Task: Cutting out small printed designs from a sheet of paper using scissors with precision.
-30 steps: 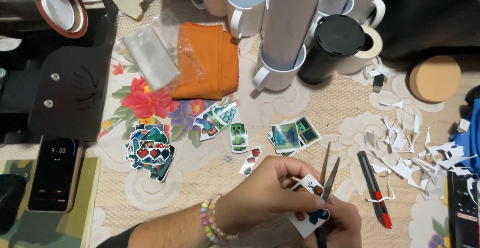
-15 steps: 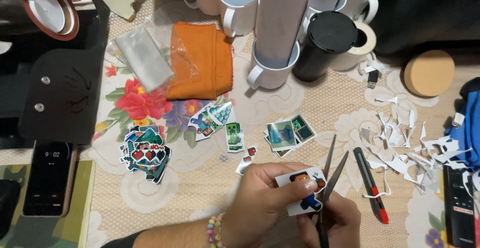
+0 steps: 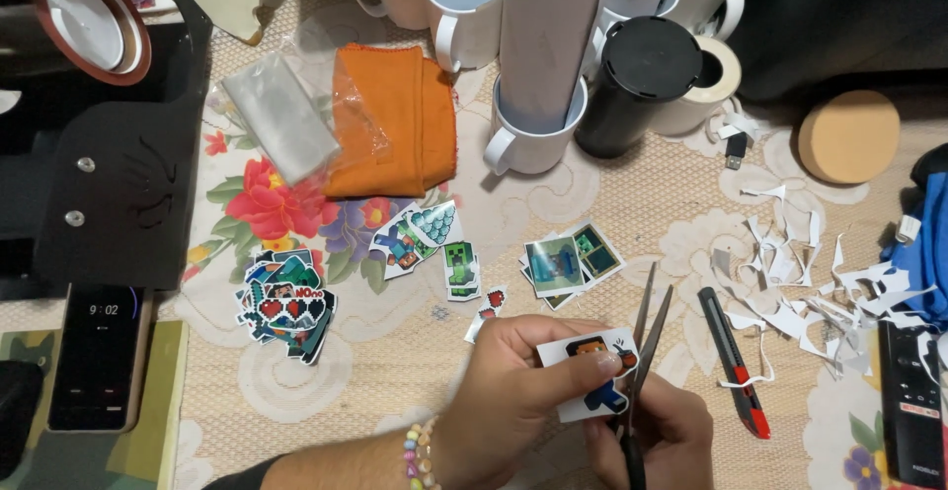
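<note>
My left hand pinches a small white sticker sheet printed with a blocky cartoon figure. My right hand, low at the frame's bottom edge, grips a pair of scissors. Their blades point away from me, slightly parted, at the sticker's right edge. Cut-out stickers lie on the flowered tablecloth: a pile at the left, a few loose ones in the middle, and a small stack just beyond my hands.
A red-and-black utility knife lies right of the scissors, among white paper scraps. Behind stand white mugs, a black cylinder, tape roll, orange cloth. A phone and black press sit left; a remote right.
The sticker has been turned in my left hand so its figure faces up, and both hands with the scissors have shifted slightly. A thin white trimming seen earlier at the fingers is gone.
</note>
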